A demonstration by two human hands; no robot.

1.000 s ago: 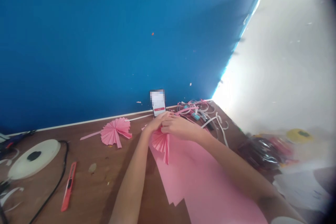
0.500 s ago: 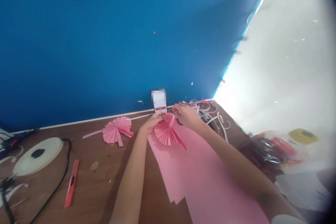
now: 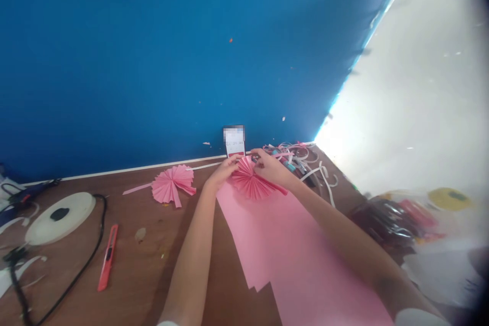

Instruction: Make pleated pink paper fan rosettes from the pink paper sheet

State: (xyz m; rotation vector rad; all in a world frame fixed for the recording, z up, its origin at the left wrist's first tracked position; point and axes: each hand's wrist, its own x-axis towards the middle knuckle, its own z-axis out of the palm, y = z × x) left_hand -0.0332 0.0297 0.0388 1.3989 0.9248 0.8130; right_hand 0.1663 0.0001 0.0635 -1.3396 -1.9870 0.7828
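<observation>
The left hand reaches forward to the fan, which sits over the paper, its long edge pointing down and right. The right hand slants in, fingers bent; I can't tell if either pinches.

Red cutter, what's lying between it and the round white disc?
In the head view, a black cable curves between the red cutter and the round white disc.

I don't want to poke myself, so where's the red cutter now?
In the head view, the red cutter lies on the brown table at the lower left, just right of the black cable and left of the left arm.
</observation>
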